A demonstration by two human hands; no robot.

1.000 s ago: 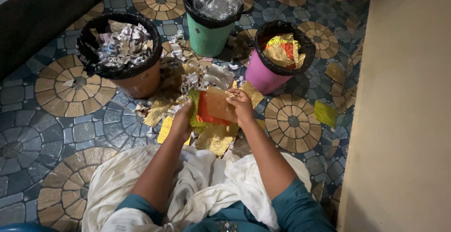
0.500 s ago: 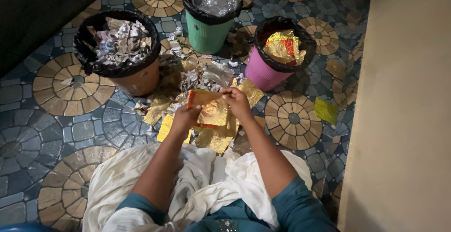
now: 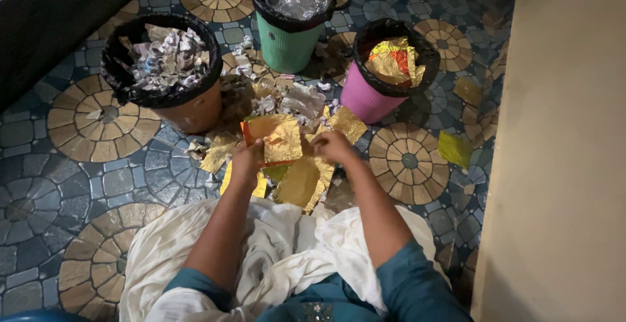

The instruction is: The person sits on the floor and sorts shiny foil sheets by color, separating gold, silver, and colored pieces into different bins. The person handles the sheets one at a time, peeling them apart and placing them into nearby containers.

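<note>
Sitting on the patterned tile floor (image 3: 78,185), the person faces three lined bins: a brown bin (image 3: 166,74) of crumpled paper, a green bin (image 3: 290,15) of clear plastic, a pink bin (image 3: 388,71) of foil. The gold foil sheet (image 3: 277,140), held by both hands a second ago, is now pinched only by the left hand (image 3: 246,164). The right hand (image 3: 332,147) has let go and rests, loosely curled, on the foil scraps (image 3: 303,182) by the knees.

Both forearms are stretched forward and downward from the body, bare below teal sleeves. The left hand (image 3: 246,163) is closed in a pinch, thumb on top. The right hand (image 3: 332,147) is curled, knuckles turned upward.
</note>
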